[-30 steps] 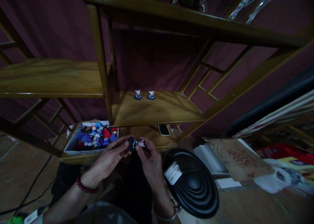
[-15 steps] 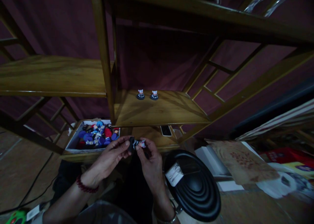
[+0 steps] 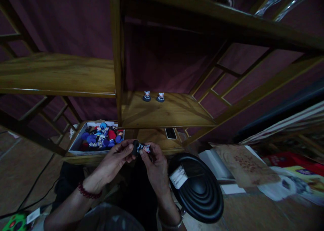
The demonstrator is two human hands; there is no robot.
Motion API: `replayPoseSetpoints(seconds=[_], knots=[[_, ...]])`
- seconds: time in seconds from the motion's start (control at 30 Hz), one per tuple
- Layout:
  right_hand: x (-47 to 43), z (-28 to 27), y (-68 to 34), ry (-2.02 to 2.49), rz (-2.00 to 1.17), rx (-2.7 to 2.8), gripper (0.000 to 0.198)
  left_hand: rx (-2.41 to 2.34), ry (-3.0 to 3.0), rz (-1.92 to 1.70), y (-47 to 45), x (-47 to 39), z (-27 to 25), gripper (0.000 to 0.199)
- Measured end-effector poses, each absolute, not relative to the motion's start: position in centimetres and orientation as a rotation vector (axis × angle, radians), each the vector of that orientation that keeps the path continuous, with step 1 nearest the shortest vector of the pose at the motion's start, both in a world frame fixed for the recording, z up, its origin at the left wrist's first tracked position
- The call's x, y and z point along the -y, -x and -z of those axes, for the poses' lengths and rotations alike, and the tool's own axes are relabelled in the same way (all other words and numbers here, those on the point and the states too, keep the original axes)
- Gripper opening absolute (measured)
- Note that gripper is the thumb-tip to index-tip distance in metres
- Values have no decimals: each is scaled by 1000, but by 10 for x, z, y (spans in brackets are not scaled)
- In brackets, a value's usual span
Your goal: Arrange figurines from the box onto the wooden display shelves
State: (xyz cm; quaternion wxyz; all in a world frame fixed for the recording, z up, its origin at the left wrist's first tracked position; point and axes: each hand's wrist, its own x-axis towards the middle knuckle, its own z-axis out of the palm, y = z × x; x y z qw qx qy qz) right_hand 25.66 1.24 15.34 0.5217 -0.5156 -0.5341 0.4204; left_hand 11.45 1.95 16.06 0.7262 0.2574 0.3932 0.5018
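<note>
Head view | hands (image 3: 112, 164) (image 3: 155, 167) clamped on small figurine (image 3: 140, 148) | two figurines (image 3: 146, 96) (image 3: 160, 97) on shelf (image 3: 167, 113)

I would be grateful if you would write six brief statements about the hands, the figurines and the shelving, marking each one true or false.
1. The left hand and right hand hold one figurine between them. True.
2. Its dark base points toward the right hand. False: the base is at the left hand's fingers.
3. A beaded bracelet is on the left wrist. True.
4. Three figurines stand on the raised shelf. False: only two do, the leftmost figurine and the rightmost figurine.
5. The phone lies on a board lower than that shelf. True.
6. The box of colourful pieces is covered. False: it is open, its contents showing.
</note>
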Motion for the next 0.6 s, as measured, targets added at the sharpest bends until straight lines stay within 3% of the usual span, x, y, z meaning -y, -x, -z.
replayPoseSetpoints(seconds=[0.6], knots=[[-4,-150,-241,1202,-1024,1214,17,-891,-597,-1143,-105,-13,-157,29]])
